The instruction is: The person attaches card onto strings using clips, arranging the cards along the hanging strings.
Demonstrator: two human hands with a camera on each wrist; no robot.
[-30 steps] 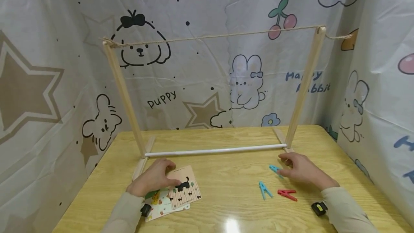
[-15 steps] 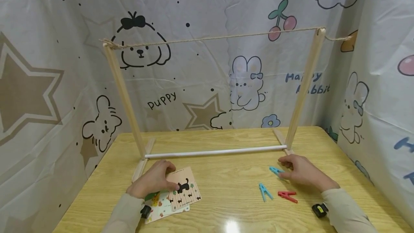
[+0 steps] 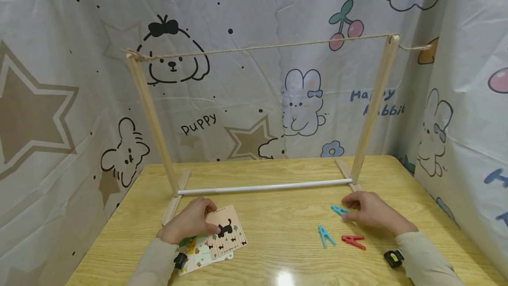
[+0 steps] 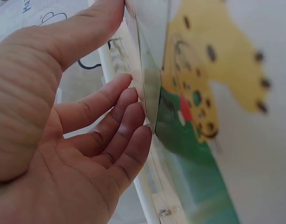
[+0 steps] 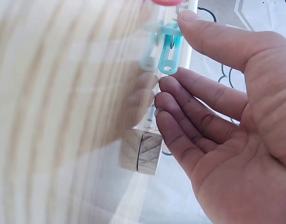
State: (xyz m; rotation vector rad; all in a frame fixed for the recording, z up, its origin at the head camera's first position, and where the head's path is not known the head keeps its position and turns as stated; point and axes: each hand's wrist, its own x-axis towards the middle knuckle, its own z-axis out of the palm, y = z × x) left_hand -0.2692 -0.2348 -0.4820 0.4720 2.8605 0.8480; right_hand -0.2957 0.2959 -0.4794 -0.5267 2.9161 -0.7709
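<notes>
1. The peach card (image 3: 229, 238) lies on the left, partly over a pale card (image 3: 195, 257); its right edge is exposed, while the pale one juts out left and near.
2. At its left edge, the left hand (image 3: 187, 220) has gently curved fingers, thumb tip touching the card's face; whether it grips cannot be told.
3. On the right, a blue clothespin (image 3: 338, 209) lies in the gap between thumb and fingers of the right hand (image 3: 371, 210), which are apart and relaxed.
4. Just nearer lie a second blue clothespin (image 3: 326, 236) and a red clothespin (image 3: 353, 241).
5. A broad stretch of tabletop (image 3: 278, 222) separates cards from clothespins.
6. Beyond, a white rod (image 3: 266, 186) bounds this stretch, joining the left post (image 3: 152, 122) and right post (image 3: 374, 114); rope (image 3: 262, 47) spans their tops.
</notes>
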